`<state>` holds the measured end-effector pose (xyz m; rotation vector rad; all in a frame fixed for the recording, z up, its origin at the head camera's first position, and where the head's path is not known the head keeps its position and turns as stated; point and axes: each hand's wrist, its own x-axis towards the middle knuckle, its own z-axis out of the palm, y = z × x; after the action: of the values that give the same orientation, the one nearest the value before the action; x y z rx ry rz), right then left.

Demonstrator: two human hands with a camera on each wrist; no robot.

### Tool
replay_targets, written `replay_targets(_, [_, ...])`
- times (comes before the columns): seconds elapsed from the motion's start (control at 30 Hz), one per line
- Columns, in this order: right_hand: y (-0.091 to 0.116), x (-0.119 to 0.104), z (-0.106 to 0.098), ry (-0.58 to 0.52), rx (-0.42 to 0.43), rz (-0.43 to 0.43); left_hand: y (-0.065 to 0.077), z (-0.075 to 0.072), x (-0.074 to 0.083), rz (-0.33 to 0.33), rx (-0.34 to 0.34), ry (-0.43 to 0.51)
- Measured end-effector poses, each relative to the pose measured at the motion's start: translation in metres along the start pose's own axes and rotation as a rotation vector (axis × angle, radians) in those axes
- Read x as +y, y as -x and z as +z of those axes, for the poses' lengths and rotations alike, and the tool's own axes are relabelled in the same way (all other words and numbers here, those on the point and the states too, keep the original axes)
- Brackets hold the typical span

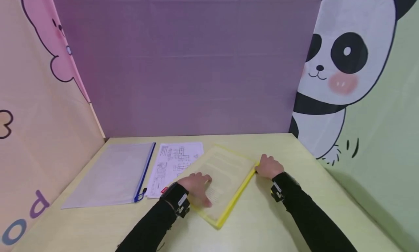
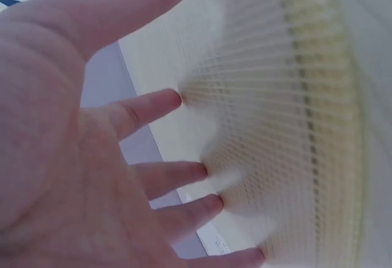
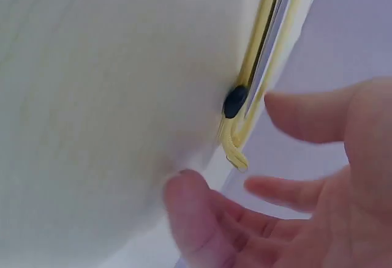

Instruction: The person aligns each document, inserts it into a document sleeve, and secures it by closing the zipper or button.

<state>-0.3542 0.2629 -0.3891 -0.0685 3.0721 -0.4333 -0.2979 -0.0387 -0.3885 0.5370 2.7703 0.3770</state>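
Note:
A translucent zip document pouch [image 1: 226, 164] with a yellow edge lies slanted on the table, and printed paper shows through it. Spread across its near left part is my left hand [image 1: 196, 186], whose fingertips [image 2: 171, 98] touch the pouch surface. At the far right corner is my right hand [image 1: 269, 166]. In the right wrist view its thumb and fingers stand apart around the corner, close to a black zip slider [image 3: 235, 101] and a yellow end tab [image 3: 237, 158].
Left of the yellow pouch, a sheet with printed drawings [image 1: 183, 154] lies partly under it. Farther left is a translucent pouch with a blue zip edge [image 1: 111, 172] and a blue pull loop. A purple wall [image 1: 196, 63] stands behind the table [image 1: 314, 194].

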Motion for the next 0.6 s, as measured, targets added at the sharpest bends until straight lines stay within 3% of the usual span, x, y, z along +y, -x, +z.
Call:
replay_targets(0.13, [0.000,0.004,0.000,0.037,-0.045,-0.020,0.001,-0.002,-0.003,0.017,0.000,0.015])
replay_targets(0.37, [-0.008,0.020,0.007,-0.023,-0.056,-0.030,0.000,-0.003,-0.005,-0.004,0.001,0.018])
replay_targets(0.6, [-0.002,0.023,0.001,0.102,-0.040,-0.092,0.002,-0.003,-0.004,-0.009,-0.001,0.009])
